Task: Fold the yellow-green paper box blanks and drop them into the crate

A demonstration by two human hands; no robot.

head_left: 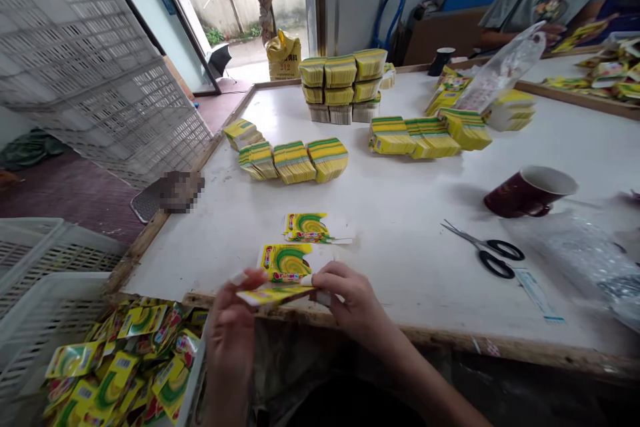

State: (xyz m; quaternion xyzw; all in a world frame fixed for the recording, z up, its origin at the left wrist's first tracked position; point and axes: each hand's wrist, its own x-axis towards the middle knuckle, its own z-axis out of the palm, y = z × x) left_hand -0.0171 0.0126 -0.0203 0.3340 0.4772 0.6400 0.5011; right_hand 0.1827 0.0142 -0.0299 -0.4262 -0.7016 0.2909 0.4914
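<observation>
My left hand (231, 333) and my right hand (350, 300) both pinch a small stack of flat yellow-green packets (274, 294), held edge-on over the near edge of the white table (400, 213). Just beyond lies one packet face up (286, 261). Farther on sits a small pile of the same packets (309, 227). A white crate (30, 320) at my lower left is full of loose packets (120, 360).
Bundled packets stand in rows (293, 160) (430, 133) and in a taller block (344, 85) at the back. Black scissors (487, 250), a dark red mug (530, 192) and clear plastic bags (585, 260) lie to the right. Another person (550, 0) works at the far right.
</observation>
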